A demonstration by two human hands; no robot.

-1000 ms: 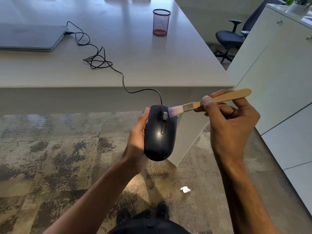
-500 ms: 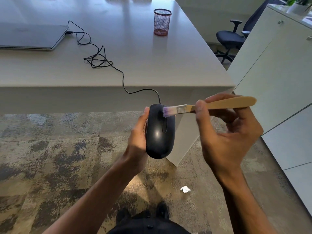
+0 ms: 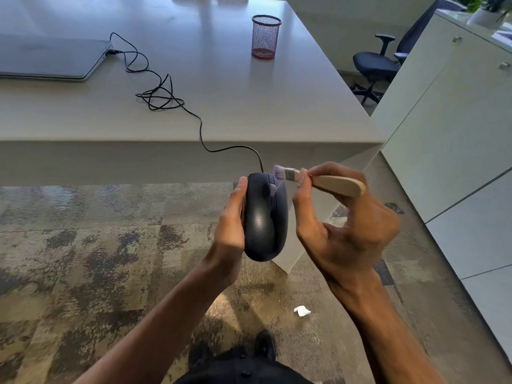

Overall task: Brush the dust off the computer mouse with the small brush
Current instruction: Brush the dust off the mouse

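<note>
Brush bristles at mouse front

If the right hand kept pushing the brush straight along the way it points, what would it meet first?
Probably the mouse: the right hand aims the brush leftward, bristles at the mouse's front edge, though depth is unclear.

Both hands raised, fingers curled

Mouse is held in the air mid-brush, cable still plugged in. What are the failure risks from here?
1. The mouse is held off the table by the left hand alone, over the floor; a slip would likely drop it.
2. Its cable runs to the closed laptop; pulling the mouse away may tug the plug.
3. The right hand pinches the brush near the ferrule, so a firm stroke could twist it loose.
</note>
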